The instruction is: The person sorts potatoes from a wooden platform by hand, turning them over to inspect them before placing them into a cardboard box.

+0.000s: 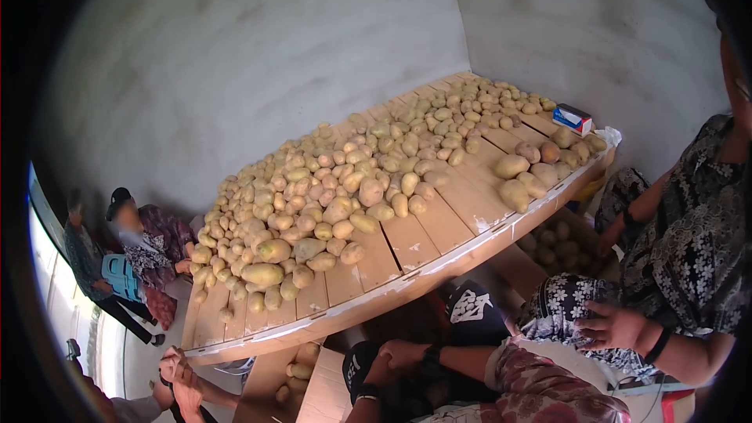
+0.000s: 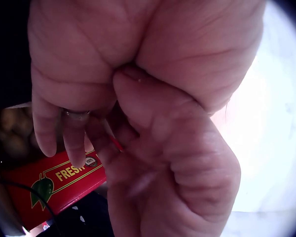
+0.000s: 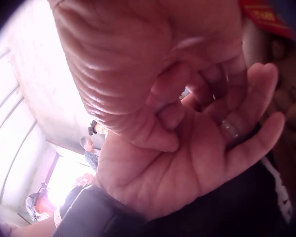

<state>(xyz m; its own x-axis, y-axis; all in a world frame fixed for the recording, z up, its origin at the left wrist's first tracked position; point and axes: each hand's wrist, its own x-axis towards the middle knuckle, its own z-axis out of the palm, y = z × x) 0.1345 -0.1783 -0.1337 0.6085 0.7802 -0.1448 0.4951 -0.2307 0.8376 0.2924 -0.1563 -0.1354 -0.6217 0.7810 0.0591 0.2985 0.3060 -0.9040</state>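
Note:
Between two knees in dark cloth in the head view, my right hand lies against my left hand. The left wrist view shows the palm of my left hand, a ring on one relaxed finger, and my right hand below it, its thumb pressed into that palm. In the right wrist view my right hand grips my left hand, whose ringed and outer fingers reach loosely outward. Some fingers are hidden where the hands overlap.
Many potatoes cover a slatted wooden table. A blue box sits at its far right. Cardboard boxes and potatoes stand below. Someone in patterned clothing sits at right; others are at left. A red box is near my left hand.

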